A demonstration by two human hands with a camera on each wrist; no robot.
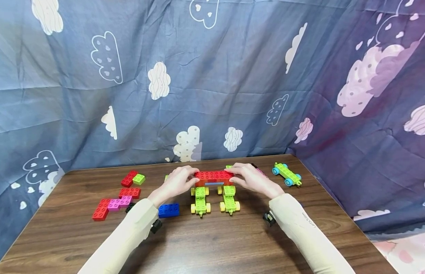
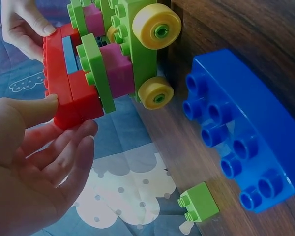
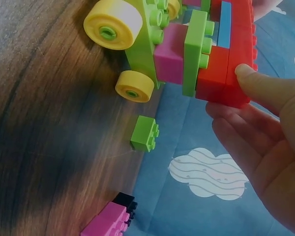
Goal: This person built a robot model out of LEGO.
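A long red brick (image 1: 214,175) lies across the top of a toy structure, bridging two lime-green wheeled bases, the left base (image 1: 200,203) and the right base (image 1: 229,203), both with yellow wheels. My left hand (image 1: 178,180) pinches the left end of the red brick between thumb and fingers. At the opposite end my right hand (image 1: 251,178) grips it the same way. In the left wrist view, a pink brick (image 2: 117,71) and a green brick (image 2: 99,73) stack between base and red layer. A thin blue piece (image 2: 70,55) sits below the long red brick.
A large blue brick (image 1: 169,210) lies left of the structure. Further left are several loose red bricks (image 1: 101,209), pink bricks (image 1: 120,203) and a small green brick (image 1: 139,179). Another green base with blue wheels (image 1: 287,174) stands at the right back, near the hanging cloth (image 1: 212,95).
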